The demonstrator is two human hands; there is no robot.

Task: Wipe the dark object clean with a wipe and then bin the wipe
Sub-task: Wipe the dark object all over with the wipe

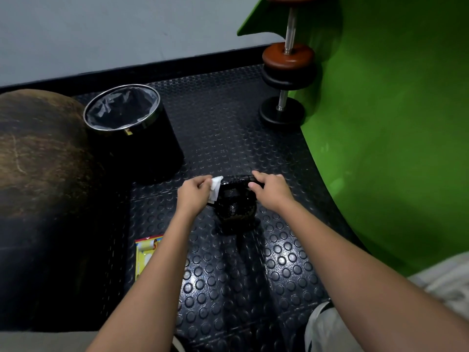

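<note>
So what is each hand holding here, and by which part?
The left hand pinches a white wipe by its left edge, against the kettlebell. The right hand grips the right end of the kettlebell's handle.

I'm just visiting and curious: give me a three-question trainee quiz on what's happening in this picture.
1. True or false: the wipe is already in the bin.
2. Which hand holds the wipe? A) left hand B) right hand
3. Fill in: the right hand rests on the kettlebell's ____.

Key: 1. False; the left hand holds it against the kettlebell. 2. A. 3. handle.
</note>
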